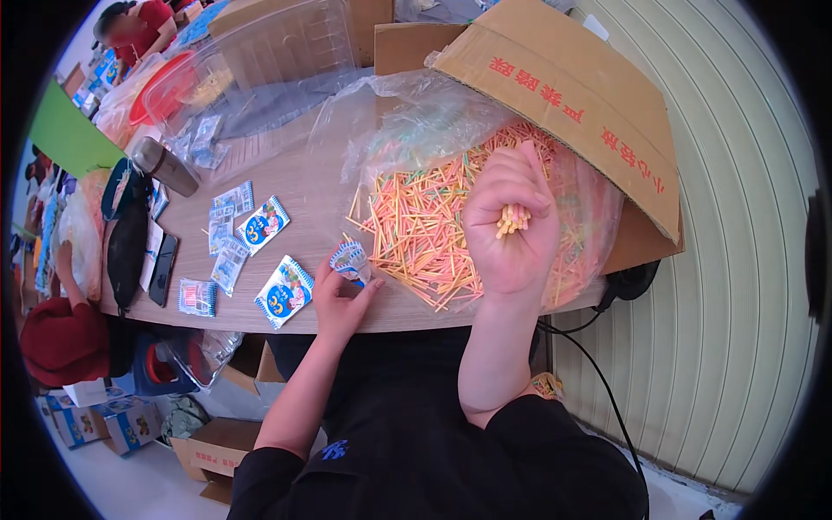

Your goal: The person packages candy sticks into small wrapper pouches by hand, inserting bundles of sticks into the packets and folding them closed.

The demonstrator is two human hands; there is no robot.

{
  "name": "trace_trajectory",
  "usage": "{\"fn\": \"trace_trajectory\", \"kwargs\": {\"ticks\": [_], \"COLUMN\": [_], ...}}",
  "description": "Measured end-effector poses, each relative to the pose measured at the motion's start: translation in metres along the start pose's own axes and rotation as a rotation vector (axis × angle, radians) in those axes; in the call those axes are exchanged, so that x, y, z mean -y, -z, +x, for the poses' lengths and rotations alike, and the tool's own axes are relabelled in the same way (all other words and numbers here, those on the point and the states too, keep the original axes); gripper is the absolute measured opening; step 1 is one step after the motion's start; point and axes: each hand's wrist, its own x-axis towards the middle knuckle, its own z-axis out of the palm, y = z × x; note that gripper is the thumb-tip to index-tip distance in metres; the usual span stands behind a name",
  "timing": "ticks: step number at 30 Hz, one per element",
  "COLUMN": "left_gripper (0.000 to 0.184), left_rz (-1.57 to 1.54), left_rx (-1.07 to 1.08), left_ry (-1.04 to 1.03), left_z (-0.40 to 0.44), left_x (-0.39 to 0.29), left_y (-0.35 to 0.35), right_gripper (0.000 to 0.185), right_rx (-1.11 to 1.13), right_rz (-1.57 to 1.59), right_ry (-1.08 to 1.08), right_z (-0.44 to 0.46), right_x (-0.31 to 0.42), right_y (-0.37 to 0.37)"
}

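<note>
In the head view, a large cardboard box sat on the right of the surface, and a clear plastic bag stretched from its opening. Inside the bag lay a dense, jumbled heap of thin sticks, mostly pink and yellow, with some green. The right hand was above the heap, closed around a small bundle of sticks whose ends poked out of the fist. The left hand was beside the near left edge of the heap, fingers and thumb closed on a small packet. Left of it lay several blue-and-white packets, some face up, others turned over. Farther back stood a clear plastic tray, with a red basin partly behind it. A metal flask lay near a phone.

The box flap hid part of the bag, and the right hand covered some of the heap. The fist concealed most of the bundle, and whether the small packet held anything could not be told. A person in red at upper left was partly cut off, and the basin's contents were hard to make out.
</note>
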Motion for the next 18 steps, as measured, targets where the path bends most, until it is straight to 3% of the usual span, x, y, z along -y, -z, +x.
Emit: {"fn": "trace_trajectory", "kwargs": {"ticks": [18], "left_gripper": [0.04], "left_rz": [0.014], "left_rx": [0.003], "left_ry": [0.005], "left_z": [0.0002], "left_x": [-0.0035], "left_y": [0.0011], "right_gripper": [0.035], "right_rx": [-0.011], "right_rz": [0.004], "right_ry": [0.024], "right_z": [-0.0027], "right_x": [0.0002], "right_y": [0.0051]}}
